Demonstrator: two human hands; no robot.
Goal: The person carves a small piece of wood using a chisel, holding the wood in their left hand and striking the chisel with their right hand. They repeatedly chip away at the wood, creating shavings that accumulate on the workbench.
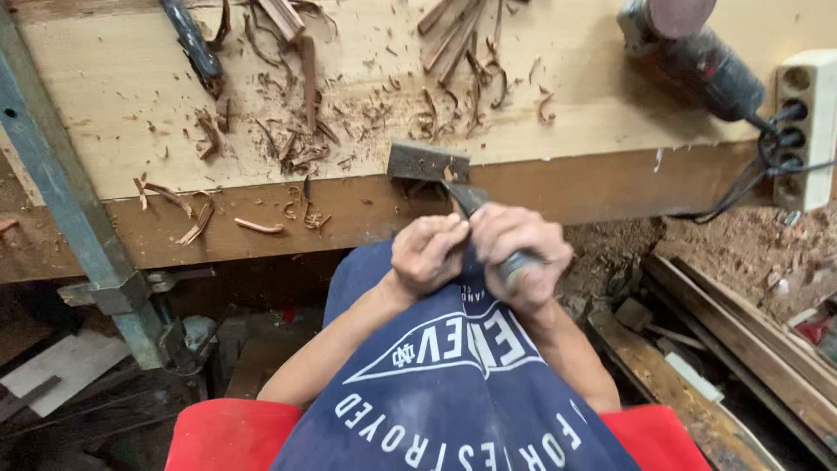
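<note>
Two hands work at the tabletop [105, 96] edge. The right hand [520, 253] has its grip clamped on one chisel [473, 200]. The left hand [427, 251] is closed beside it. One small wood block [427, 162] lies at the blade tip, among many shavings [296, 148]. One power sander [697, 52] lies upper right.
</note>
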